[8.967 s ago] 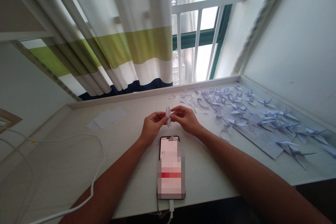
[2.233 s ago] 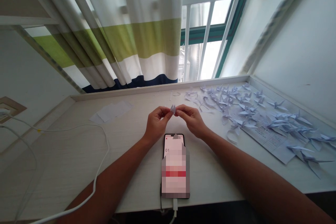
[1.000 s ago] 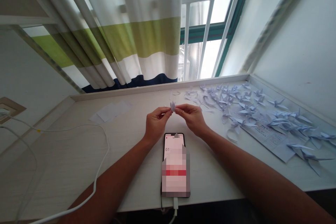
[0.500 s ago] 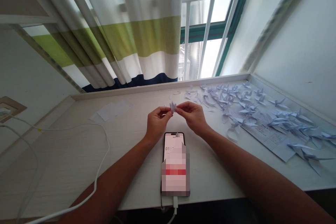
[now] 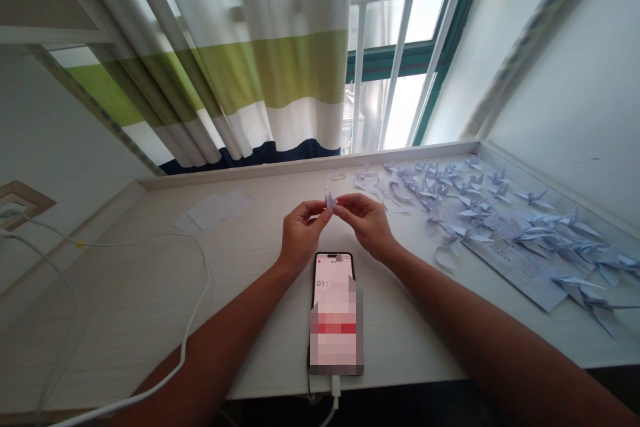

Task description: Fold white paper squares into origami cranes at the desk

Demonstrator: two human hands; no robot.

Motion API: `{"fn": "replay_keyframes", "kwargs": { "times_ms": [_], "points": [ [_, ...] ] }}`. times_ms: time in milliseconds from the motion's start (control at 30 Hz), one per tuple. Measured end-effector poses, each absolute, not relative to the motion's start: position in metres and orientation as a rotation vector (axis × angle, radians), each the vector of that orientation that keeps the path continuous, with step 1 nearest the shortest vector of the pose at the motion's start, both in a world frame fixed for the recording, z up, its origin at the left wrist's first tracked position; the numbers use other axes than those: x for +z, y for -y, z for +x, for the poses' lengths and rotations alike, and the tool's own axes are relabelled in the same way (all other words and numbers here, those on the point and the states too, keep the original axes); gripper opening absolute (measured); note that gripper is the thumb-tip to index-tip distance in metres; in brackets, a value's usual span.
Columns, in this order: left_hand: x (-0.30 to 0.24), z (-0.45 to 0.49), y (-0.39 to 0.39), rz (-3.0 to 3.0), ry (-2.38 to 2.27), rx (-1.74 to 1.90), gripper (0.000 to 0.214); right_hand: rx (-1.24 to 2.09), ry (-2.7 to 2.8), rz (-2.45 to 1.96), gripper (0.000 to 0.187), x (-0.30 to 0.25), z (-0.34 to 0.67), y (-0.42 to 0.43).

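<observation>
A small folded white paper piece is pinched between my two hands above the middle of the desk. My left hand grips its left side between thumb and fingers. On the other side, my right hand holds it with thumb and forefinger. Its points stick up from between the fingertips, while its lower part is hidden by them. Just below the hands lies a phone with a lit, partly blurred screen.
Many folded paper cranes cover the right of the desk, some on a printed sheet. Flat paper squares lie at back left. A white cable loops over my left forearm. Behind hang curtains.
The raised points of the folded paper look narrower and closer together now. Both hands keep their pinch and have barely moved. The whole view has shifted slightly.
</observation>
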State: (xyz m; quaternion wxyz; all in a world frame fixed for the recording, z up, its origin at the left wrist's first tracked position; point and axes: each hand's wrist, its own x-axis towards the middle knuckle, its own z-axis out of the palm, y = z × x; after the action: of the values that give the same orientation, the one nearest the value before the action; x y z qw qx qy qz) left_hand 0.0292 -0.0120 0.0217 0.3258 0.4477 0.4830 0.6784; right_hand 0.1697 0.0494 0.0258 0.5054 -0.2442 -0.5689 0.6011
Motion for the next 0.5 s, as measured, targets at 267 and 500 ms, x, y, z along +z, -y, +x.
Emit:
{"fn": "replay_keyframes", "kwargs": {
  "times_ms": [267, 500],
  "points": [
    [0.0189, 0.0273, 0.0103, 1.227, -1.291, 1.804, 0.022, 1.480, 1.503, -0.612, 0.029, 0.0313, 0.1731, -0.0475],
    [0.0251, 0.0268, 0.0120, 1.114, -1.222, 1.793, 0.033, 1.462, 1.577, -0.607, 0.031, 0.0303, 0.1733, -0.0484]
  ]
}}
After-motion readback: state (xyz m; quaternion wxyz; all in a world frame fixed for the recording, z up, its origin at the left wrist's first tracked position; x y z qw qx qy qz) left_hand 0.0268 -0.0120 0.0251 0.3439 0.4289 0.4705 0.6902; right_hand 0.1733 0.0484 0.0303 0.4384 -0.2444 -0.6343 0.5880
